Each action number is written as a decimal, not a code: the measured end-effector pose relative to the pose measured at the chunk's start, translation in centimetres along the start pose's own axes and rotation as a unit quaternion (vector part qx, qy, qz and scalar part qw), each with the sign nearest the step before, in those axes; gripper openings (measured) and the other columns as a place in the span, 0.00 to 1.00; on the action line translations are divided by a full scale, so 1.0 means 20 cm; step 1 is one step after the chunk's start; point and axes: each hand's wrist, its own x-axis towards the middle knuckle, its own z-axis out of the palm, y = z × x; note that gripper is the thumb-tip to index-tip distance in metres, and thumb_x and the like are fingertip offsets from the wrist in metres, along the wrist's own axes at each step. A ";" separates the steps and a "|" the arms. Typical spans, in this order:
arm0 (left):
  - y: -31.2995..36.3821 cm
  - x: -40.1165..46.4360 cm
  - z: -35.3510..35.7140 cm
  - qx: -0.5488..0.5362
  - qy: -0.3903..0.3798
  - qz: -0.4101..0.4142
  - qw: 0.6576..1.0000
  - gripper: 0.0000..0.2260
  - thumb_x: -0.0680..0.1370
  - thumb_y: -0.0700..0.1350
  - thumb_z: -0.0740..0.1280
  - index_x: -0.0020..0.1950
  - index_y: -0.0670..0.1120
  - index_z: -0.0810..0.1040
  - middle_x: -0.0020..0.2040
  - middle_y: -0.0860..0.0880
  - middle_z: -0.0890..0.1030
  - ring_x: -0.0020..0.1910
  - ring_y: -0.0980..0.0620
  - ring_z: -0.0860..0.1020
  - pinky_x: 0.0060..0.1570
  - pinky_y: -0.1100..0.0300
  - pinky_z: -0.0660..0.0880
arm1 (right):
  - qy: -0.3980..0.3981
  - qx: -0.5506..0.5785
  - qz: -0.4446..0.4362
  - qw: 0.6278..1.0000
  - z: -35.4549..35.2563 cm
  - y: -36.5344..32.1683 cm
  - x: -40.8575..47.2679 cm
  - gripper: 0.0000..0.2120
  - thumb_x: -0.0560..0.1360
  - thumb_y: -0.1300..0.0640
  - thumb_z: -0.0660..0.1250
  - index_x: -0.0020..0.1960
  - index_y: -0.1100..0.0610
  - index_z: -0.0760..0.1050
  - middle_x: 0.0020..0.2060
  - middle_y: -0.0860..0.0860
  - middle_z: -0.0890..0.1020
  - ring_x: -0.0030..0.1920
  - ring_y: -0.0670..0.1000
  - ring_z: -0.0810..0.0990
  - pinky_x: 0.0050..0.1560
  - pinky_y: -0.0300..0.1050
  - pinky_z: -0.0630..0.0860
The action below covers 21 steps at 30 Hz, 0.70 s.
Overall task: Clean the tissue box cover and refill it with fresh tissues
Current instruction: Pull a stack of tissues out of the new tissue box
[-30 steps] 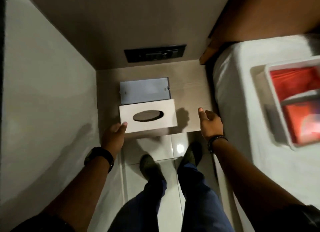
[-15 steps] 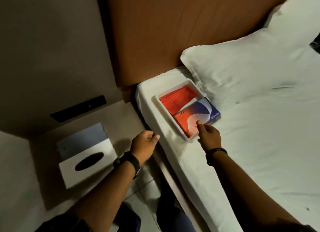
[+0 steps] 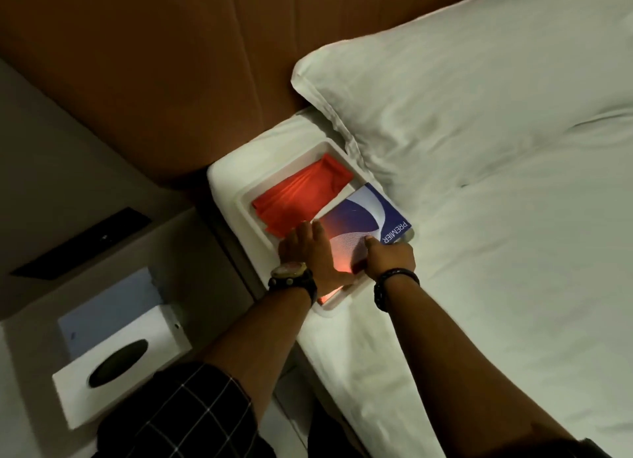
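The white tissue box cover (image 3: 116,361), with a dark oval slot on top, stands on the bedside table at the lower left. A flat blue-grey panel (image 3: 102,307) lies just behind it. On the bed's corner a white tray (image 3: 329,308) holds a red cloth (image 3: 301,197) and a blue, white and red tissue pack (image 3: 363,218) printed PREMIER. My left hand (image 3: 308,252) lies over the pack's near left edge, its fingers reaching the cloth. On the pack's near right corner my right hand (image 3: 390,255) closes with the thumb on top.
A white pillow (image 3: 462,91) lies right behind the tray on the white sheet (image 3: 496,286). The brown headboard (image 3: 171,81) rises at the back. A dark switch panel (image 3: 82,242) sits on the wall above the bedside table (image 3: 191,252).
My left hand let go of the tissue box cover and swung right to the tray. Both hands came down onto the tissue pack. The view turned from the bedside table to the bed.
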 end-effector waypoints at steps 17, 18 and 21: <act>-0.01 0.05 0.06 -0.063 0.070 -0.008 0.996 0.59 0.50 0.70 0.70 0.74 0.45 0.53 0.70 0.43 0.64 0.67 0.39 0.65 0.63 0.43 0.65 | 0.019 0.004 -0.152 0.988 -0.17 -0.15 0.28 0.15 0.71 0.43 0.68 0.40 0.55 0.72 0.40 0.51 0.80 0.40 0.50 0.78 0.43 0.45 0.75; -0.02 0.04 0.05 -0.082 0.079 0.000 0.993 0.59 0.51 0.69 0.71 0.74 0.45 0.54 0.69 0.43 0.65 0.67 0.39 0.65 0.63 0.43 0.65 | -0.007 0.045 -0.146 0.988 -0.18 -0.17 0.27 0.16 0.72 0.43 0.68 0.40 0.55 0.69 0.37 0.49 0.78 0.37 0.48 0.77 0.41 0.42 0.74; -0.01 0.00 0.00 -0.117 0.099 0.022 0.988 0.58 0.51 0.69 0.71 0.74 0.46 0.52 0.69 0.43 0.64 0.67 0.40 0.65 0.64 0.43 0.66 | -0.087 0.134 -0.122 0.980 -0.23 -0.21 0.23 0.17 0.72 0.41 0.69 0.42 0.54 0.67 0.36 0.50 0.75 0.35 0.48 0.74 0.38 0.43 0.72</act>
